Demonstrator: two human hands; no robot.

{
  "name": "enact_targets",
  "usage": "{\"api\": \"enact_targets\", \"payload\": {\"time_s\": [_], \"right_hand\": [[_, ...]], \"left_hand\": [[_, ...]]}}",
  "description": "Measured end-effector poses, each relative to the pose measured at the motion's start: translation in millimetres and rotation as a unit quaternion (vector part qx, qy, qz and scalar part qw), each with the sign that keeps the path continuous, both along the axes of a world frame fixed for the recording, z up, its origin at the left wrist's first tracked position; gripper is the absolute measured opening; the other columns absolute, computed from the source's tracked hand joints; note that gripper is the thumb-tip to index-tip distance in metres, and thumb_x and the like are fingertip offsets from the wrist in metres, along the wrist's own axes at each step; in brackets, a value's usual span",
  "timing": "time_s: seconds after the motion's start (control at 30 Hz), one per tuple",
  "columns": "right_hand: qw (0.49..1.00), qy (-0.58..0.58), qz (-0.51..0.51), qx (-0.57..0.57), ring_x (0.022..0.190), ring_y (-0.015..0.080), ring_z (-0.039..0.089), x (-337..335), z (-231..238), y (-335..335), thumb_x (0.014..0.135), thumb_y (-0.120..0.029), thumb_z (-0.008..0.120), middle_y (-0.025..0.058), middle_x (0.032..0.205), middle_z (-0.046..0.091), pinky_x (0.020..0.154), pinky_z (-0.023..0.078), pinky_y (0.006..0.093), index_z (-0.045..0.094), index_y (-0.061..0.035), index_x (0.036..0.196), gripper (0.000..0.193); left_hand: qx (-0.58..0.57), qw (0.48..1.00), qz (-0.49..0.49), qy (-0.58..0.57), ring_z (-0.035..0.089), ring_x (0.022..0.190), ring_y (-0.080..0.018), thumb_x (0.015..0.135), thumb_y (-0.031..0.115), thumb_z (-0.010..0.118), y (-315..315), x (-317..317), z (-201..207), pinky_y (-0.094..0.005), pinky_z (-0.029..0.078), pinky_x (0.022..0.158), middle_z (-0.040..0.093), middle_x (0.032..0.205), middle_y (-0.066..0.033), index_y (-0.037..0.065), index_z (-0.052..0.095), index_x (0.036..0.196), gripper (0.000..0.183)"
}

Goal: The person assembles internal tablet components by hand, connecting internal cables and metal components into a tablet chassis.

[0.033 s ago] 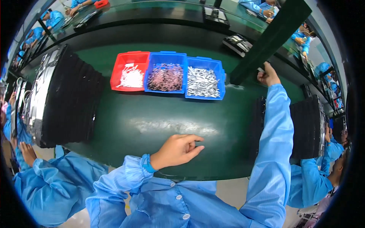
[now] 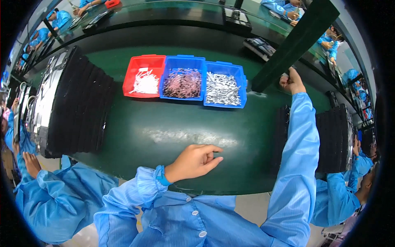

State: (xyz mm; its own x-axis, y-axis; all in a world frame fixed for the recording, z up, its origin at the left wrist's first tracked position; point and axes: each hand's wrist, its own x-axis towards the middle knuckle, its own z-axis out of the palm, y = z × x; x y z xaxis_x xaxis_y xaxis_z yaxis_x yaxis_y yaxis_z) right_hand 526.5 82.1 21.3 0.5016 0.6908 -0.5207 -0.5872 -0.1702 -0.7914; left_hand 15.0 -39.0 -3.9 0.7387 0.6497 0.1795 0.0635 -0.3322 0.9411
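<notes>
My left hand [image 2: 195, 161] hovers over or rests on the near edge of the green table [image 2: 173, 123], palm down. Its thumb and forefinger are apart, the other fingers loosely curled, and nothing is in it. My right hand [image 2: 294, 82] reaches far out to the right, beside a dark green post [image 2: 294, 45]. Its fingers are curled in, with a small pale spot at their tips; what they hold, if anything, I cannot make out. Beyond my left hand stand a red bin [image 2: 140, 91] of white sticks and two blue bins, one [image 2: 181, 99] with pinkish-brown pieces, another [image 2: 225, 105] with white-and-grey pieces.
A tall stack of black panels [image 2: 80, 107] stands on the left; more black panels [image 2: 333, 140] are stacked at the right, beyond my forearm. A flat device [image 2: 260, 47] lies behind the post, another [image 2: 237, 18] on the far shelf. Co-workers in blue sit on both sides.
The whole scene sits slightly further right in the picture. Both hands keep nearly the same pose and place; the pale spot at my right fingertips shows less.
</notes>
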Motion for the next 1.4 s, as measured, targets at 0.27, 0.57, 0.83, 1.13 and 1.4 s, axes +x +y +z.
{"api": "enact_targets", "payload": {"time_s": [0.27, 0.57, 0.83, 1.13, 1.4], "right_hand": [[0.976, -0.189, -0.056, 0.088, 0.038, 0.0087, 0.033, -34.2, 79.8, -32.7, 0.084, -0.027, 0.073, -0.0009, 0.063, 0.05, 0.036, 0.023, 0.0225, 0.059, -0.0106, 0.09, 0.022], [0.856, -0.448, -0.252, 0.058, 0.043, 0.0042, 0.041, -135.3, 130.1, -205.8, 0.084, -0.031, 0.076, -0.0045, 0.067, 0.055, 0.038, 0.025, 0.0228, 0.064, -0.0087, 0.08, 0.026], [0.918, -0.304, -0.233, 0.104, 0.062, 0.0059, 0.058, -199.5, 56.9, -394.0, 0.086, -0.024, 0.067, -0.0009, 0.083, 0.063, 0.045, 0.042, 0.0209, 0.061, -0.0102, 0.092, 0.016], [0.986, -0.11, -0.098, 0.075, 0.077, 0.0124, 0.065, -344.9, -10.9, -375.0, 0.085, -0.02, 0.072, 0.0039, 0.083, 0.067, 0.067, 0.051, 0.0251, 0.064, 0.0013, 0.104, 0.029], [0.922, 0.25, 0.294, -0.041, 0.076, 0.0158, 0.066, -405.9, 9.7, -359.6, 0.101, -0.019, 0.06, 0.0098, 0.098, 0.07, 0.068, 0.056, 0.0307, 0.066, 0.0009, 0.113, 0.024]], "left_hand": [[0.181, 0.957, 0.228, 0.011, 0.058, 0.056, -0.0134, 0.087, 0.006, 0.073, 44.8, -20.9, 11.4, -0.0285, 0.046, 0.051, 0.062, 0.072, -0.007, 0.003, 0.074, 0.097, 0.011], [0.446, 0.803, 0.367, 0.145, 0.053, 0.093, -0.0288, 0.077, 0.02, 0.08, 138.3, -17.1, 27.8, -0.0431, 0.04, 0.078, 0.056, 0.092, -0.0084, 0.009, 0.074, 0.088, 0.017], [0.445, 0.796, 0.386, 0.136, 0.05, 0.098, -0.0264, 0.079, 0.02, 0.077, 141.5, -1.7, 24.0, -0.0438, 0.033, 0.08, 0.057, 0.096, -0.0048, 0.012, 0.075, 0.083, 0.009], [0.361, 0.841, 0.403, -0.015, 0.052, 0.087, -0.0228, 0.08, 0.018, 0.08, 134.6, -17.9, 41.5, -0.0364, 0.038, 0.081, 0.058, 0.081, -0.0043, 0.012, 0.079, 0.095, 0.016], [0.035, 0.959, 0.267, -0.089, 0.06, 0.096, -0.012, 0.096, 0.008, 0.066, 37.6, -47.1, 33.4, -0.0244, 0.047, 0.084, 0.066, 0.108, -0.0082, -0.004, 0.071, 0.103, 0.015]]}}
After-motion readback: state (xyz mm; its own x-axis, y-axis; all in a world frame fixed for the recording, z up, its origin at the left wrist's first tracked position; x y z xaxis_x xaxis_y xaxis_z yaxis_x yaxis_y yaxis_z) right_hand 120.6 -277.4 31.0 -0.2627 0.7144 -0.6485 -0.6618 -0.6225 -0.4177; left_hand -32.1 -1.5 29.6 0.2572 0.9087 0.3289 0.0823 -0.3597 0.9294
